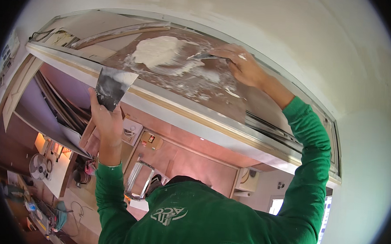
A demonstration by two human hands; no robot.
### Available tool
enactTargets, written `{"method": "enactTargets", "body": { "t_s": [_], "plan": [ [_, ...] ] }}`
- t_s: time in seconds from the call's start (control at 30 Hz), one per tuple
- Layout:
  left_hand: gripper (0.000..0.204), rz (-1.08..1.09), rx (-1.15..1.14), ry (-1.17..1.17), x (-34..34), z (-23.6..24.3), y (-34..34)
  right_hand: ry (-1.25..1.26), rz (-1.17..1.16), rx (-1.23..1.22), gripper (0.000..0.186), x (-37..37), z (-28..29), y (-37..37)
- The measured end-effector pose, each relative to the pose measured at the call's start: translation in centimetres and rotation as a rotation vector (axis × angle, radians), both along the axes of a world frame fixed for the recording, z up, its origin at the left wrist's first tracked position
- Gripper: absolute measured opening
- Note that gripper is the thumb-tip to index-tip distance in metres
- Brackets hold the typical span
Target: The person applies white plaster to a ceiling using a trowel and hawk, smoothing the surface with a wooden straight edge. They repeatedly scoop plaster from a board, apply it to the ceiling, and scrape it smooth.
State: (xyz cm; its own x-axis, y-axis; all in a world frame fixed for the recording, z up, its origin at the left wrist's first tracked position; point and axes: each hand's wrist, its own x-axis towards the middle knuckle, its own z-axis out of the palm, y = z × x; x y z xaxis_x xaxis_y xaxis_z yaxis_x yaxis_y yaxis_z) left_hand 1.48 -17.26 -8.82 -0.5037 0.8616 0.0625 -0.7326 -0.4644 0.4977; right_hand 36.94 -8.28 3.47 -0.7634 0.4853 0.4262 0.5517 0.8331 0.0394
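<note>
My left hand (106,117) grips a wide putty knife (114,87) from below, its blade upright. Dark smears cover the lower blade, and pale filler lies along its top edge. With my right hand (246,66) I hold a second putty knife (206,56), whose blade rests at the edge of smeared filler on a brown board (225,101). A thick patch of white filler (157,51) is spread on the board, left of that blade. Streaks and small lumps trail around it. The handles are mostly hidden in my fingers.
The board lies on a long ledge with a pale wooden front edge (183,111). Dark strips (270,130) lie at its right, a wooden strip (120,35) at its left. Far below are a ladder (139,179), a cardboard box (151,140) and a fan (38,166).
</note>
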Motion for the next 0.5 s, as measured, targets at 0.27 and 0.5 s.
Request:
{"method": "enactTargets", "body": {
  "t_s": [0.27,0.5],
  "plan": [
    [0.039,-0.064,0.026,-0.163,-9.3,-2.2,0.4,0.002,0.193,-0.108,0.055,-9.6,-2.3,12.1],
    [0.031,-0.153,0.07,-0.179,-11.2,-2.5,1.1,-0.172,-0.006,-0.185,0.052,-9.2,-6.0,12.7]
  ]
}}
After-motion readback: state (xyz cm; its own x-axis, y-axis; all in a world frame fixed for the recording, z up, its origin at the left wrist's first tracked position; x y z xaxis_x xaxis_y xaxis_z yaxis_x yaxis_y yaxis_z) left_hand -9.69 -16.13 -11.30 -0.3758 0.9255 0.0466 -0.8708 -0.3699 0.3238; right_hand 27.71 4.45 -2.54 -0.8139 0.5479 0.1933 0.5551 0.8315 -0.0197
